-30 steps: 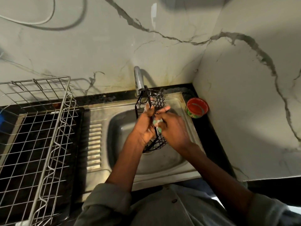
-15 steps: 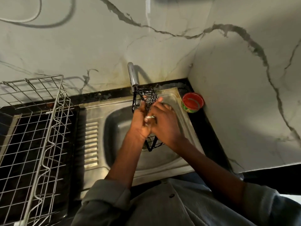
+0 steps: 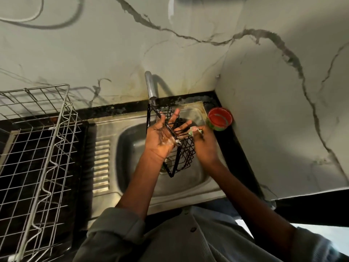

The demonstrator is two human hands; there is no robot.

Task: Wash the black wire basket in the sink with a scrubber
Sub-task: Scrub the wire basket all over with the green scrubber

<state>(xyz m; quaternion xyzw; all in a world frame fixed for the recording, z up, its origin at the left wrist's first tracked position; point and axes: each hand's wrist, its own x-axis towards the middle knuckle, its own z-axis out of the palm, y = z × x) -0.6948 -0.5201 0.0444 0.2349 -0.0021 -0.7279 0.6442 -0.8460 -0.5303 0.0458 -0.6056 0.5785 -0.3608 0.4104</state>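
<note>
Two hands — left hand (image 3: 162,137), right hand (image 3: 204,146) — flanking basket (image 3: 186,154).

No legible text, no brand, no nos., no signs to be made out, print on green side of red-lidded tub (image 3: 220,119) at sink's edge too blurred to be read

Basket (image 3: 186,152): black, diamond wire mesh. Scrubber (image 3: 194,130): green with pale bits. Sink (image 3: 132,152): dull steel grey, ribbed drainboard. Tap (image 3: 150,86): grey metal. Tub (image 3: 220,119): red inside, green outside. Rack (image 3: 47,148): silver wire grid. Counter (image 3: 113,110): black. Wall (image 3: 94,53): off-white marble, dark grey veins. Sleeve (image 3: 115,229): grey.
</note>
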